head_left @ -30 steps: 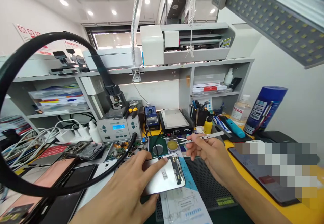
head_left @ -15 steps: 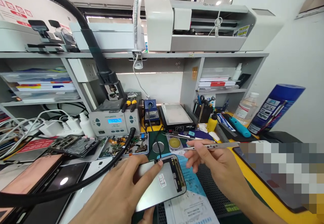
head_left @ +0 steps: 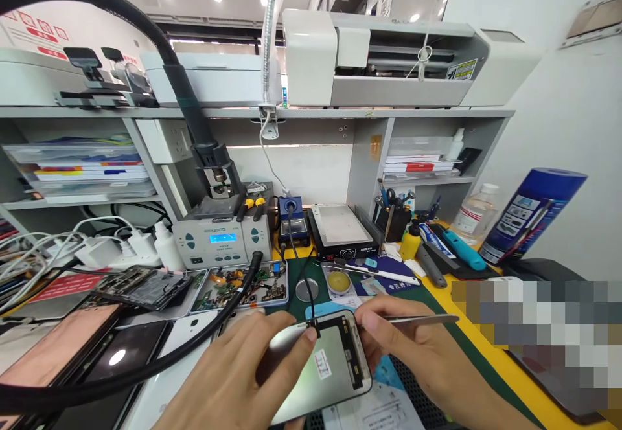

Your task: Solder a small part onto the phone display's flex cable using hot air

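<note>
My left hand (head_left: 247, 365) grips a phone screen (head_left: 318, 368) by its left side, thumb across its back and fingers underneath. The silvery back faces up, with a small white label and a dark flex strip at the right end. My right hand (head_left: 408, 346) pinches metal tweezers (head_left: 435, 319), whose rounded rear end sticks out to the right. Its fingertips are at the screen's upper right corner, hiding the tweezers' tips. A thin black cable (head_left: 311, 287) runs down to the screen's top edge; whether it joins there I cannot tell.
Behind the hands are a tray of small parts (head_left: 243, 284), a grey station with a lit display (head_left: 222, 239), a heating plate (head_left: 340, 226) and a round yellow tin (head_left: 339, 280). A thick black hose (head_left: 194, 336) arches over phones at left. A blue can (head_left: 532, 213) stands at right.
My right hand has come left and down, bringing the tweezers to the screen's upper right corner. The screen, in my left hand, appears slightly lower and further right; the whole view has shifted a little.
</note>
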The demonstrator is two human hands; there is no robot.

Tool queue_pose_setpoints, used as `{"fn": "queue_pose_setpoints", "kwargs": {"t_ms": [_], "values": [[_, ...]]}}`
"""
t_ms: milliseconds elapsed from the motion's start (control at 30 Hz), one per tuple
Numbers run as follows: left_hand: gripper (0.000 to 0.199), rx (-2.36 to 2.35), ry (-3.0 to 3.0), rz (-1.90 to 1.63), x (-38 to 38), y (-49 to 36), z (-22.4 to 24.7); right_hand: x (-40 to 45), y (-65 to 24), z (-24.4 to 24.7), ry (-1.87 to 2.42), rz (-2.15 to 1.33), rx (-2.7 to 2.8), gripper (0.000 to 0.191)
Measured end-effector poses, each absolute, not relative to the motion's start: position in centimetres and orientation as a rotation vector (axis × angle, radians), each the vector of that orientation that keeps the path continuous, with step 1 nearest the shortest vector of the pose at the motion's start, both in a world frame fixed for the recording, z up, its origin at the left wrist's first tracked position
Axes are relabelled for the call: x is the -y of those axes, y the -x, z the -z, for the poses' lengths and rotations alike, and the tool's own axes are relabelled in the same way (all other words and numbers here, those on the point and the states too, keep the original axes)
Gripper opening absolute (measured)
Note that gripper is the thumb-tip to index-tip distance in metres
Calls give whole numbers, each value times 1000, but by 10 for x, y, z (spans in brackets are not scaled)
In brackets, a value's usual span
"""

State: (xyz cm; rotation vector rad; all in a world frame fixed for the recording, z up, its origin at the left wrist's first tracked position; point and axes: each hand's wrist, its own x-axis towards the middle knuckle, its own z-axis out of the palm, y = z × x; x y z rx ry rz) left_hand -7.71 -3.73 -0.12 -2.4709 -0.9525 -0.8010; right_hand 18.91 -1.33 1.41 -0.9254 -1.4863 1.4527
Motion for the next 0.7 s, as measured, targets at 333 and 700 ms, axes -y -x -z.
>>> {"fn": "queue_pose_setpoints", "kwargs": {"t_ms": [333,700], "values": [[41,910,2427,694,37,77,-2,13,-191,-9,928,-1498,1480,24],[29,696,2219,764,30,80,-8,27,-192,-17,1109,-935,1679,18]]}}
